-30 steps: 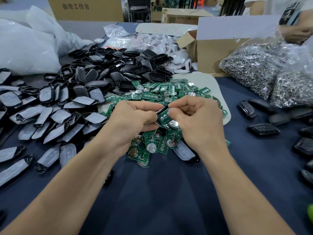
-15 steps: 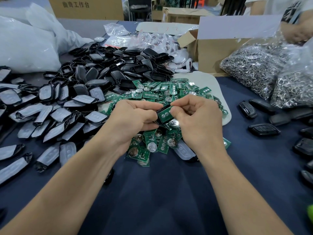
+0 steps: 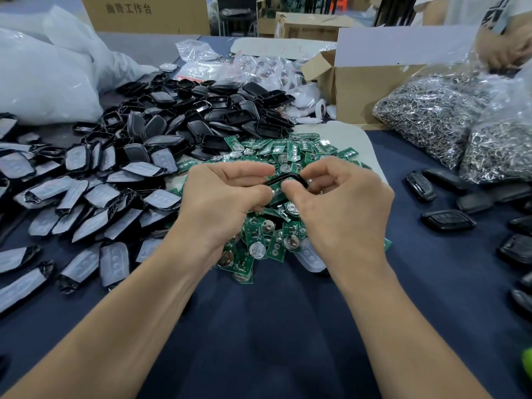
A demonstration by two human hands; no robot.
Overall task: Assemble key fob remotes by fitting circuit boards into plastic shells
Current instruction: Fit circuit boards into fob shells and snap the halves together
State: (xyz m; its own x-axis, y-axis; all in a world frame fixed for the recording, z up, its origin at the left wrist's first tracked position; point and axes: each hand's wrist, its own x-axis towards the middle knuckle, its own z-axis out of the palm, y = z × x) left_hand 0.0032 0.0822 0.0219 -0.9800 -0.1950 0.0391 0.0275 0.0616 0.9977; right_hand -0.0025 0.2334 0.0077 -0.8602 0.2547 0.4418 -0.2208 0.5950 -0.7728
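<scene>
Left hand [image 3: 227, 194]: fingers curled round one end of a black shell [image 3: 288, 177], held above the table.
Right hand [image 3: 342, 203]: pinches the other end, thumb pressing the green circuit board [image 3: 277, 197].
Change: half a second ago the board stood tilted and plainly showing. Now it lies lower, so it is probably nearly seated.
Around: circuit-board heap [image 3: 288, 151] beneath, shell pile [image 3: 201, 110] beyond, film-wrapped covers [image 3: 86, 197] left, finished fobs [image 3: 447, 220] right.
Obstruction: thumbs hide whether the board sits flush.
</scene>
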